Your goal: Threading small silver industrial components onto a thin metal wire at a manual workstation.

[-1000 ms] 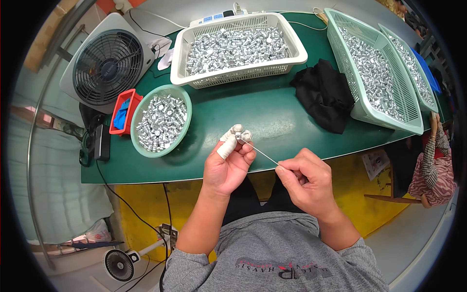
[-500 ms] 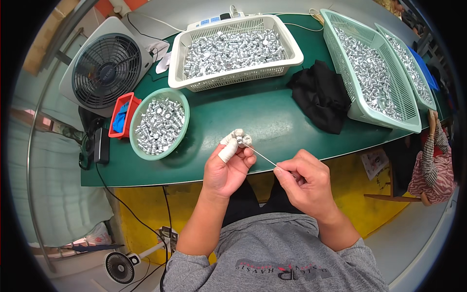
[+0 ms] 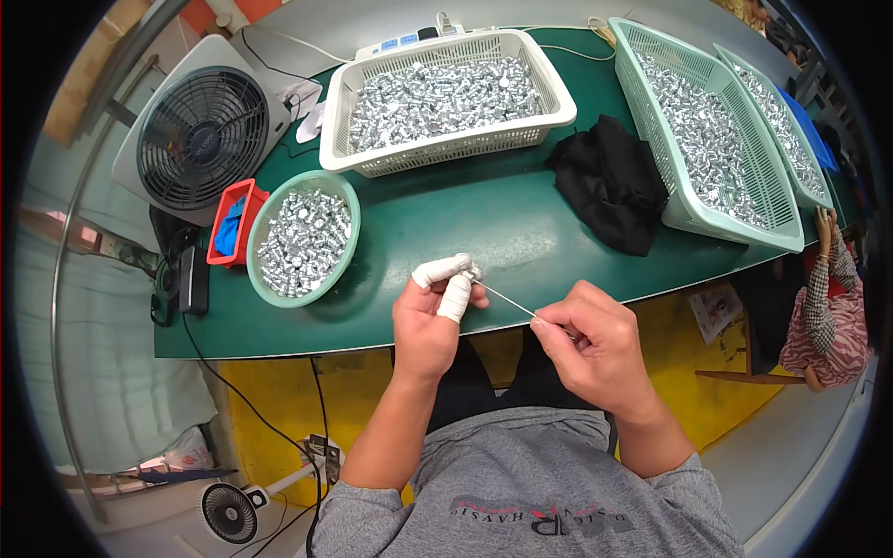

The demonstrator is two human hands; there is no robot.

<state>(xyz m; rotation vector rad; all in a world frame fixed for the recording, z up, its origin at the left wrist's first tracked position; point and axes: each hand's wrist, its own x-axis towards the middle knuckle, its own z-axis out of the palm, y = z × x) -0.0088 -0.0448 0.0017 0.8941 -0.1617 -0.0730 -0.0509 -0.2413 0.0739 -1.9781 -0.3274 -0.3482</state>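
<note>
My left hand, its thumb and some fingers wrapped in white tape, pinches a small silvery metal part above the front edge of the green table. Most of that part is hidden by the wrapped fingertips. Between thumb and fingers my right hand grips a thin metal rod. The rod slants up to the left, and its far tip meets the metal part; whether it sits inside it I cannot tell. To the left of my hands stands a round green basket full of similar silvery parts.
A white basket of metal parts stands at the back, and a pale green one at the right. Black cloth lies between them. Left are a red bin and a box fan. Another person's hand touches the table's right end.
My left hand has turned, so the wrapped thumb now covers most of the metal part. My right hand has shifted slightly right with the rod.
</note>
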